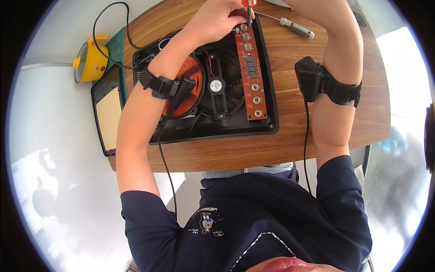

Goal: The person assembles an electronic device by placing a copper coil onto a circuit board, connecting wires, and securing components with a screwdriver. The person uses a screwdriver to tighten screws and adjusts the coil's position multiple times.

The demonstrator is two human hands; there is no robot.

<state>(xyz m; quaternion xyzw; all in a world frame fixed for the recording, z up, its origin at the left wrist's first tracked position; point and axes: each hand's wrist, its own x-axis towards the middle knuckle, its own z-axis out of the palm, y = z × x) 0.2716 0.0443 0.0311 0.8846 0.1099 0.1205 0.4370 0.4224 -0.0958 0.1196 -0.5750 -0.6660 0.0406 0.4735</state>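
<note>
An opened induction cooker base (208,129) lies on the table, its copper coil (188,84), black fan (229,77) and long orange-brown control board (252,84) exposed. At the board's far end my left hand (219,20) is closed, thumb and fingers drawn together beside the shaft of a screwdriver (248,3) with a red handle. What they pinch is hidden. The screwdriver stands upright with its tip down by the board's end. My right forearm reaches past the upper edge, so the right hand is out of sight.
On the wooden table (290,131), a second screwdriver (297,28) with a grey-white handle lies right of the base. To the left are a black-framed panel (109,120), a green mat (117,45) and a yellow pot (90,61). Black cables hang from both arm straps.
</note>
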